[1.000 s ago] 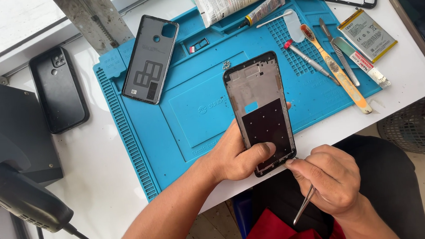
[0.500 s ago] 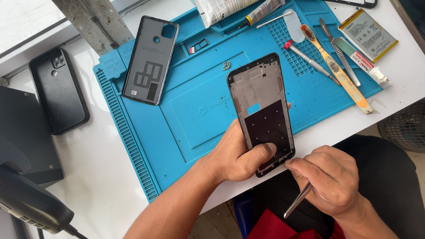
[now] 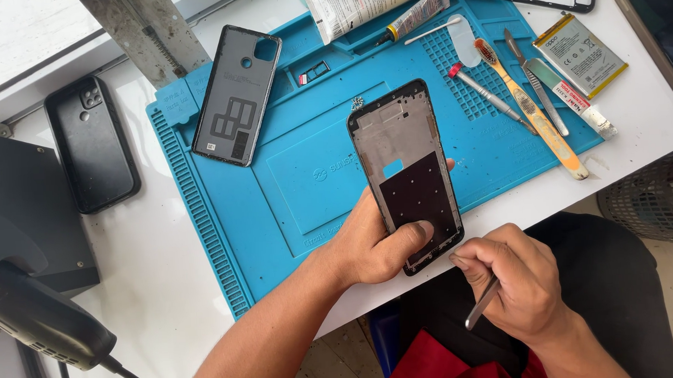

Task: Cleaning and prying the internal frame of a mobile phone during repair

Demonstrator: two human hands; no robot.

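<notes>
Phone frame (image 3: 410, 171) is gripped at its lower end by the left hand (image 3: 373, 244), thumb pressed on the dark panel, above the blue repair mat (image 3: 290, 176). Metal tool (image 3: 481, 303) is pinched in the right hand (image 3: 518, 283). Frame judged light, thin, bendable; best held by the edges.

— From my feed, where is there room to pass?

— On the blue mat (image 3: 306, 175) there's a bare stretch between the grey back cover (image 3: 236, 95) and the phone frame (image 3: 407, 171). I also see bare white table (image 3: 159, 295) left of the mat's front corner.

— And what blocks the way?

— On the right, the toothbrush (image 3: 529, 105), tweezers (image 3: 536, 82) and battery (image 3: 579, 54) crowd the mat's edge. The glue tubes (image 3: 374, 6) line the far side, and the black phone (image 3: 92, 143) lies left.
</notes>
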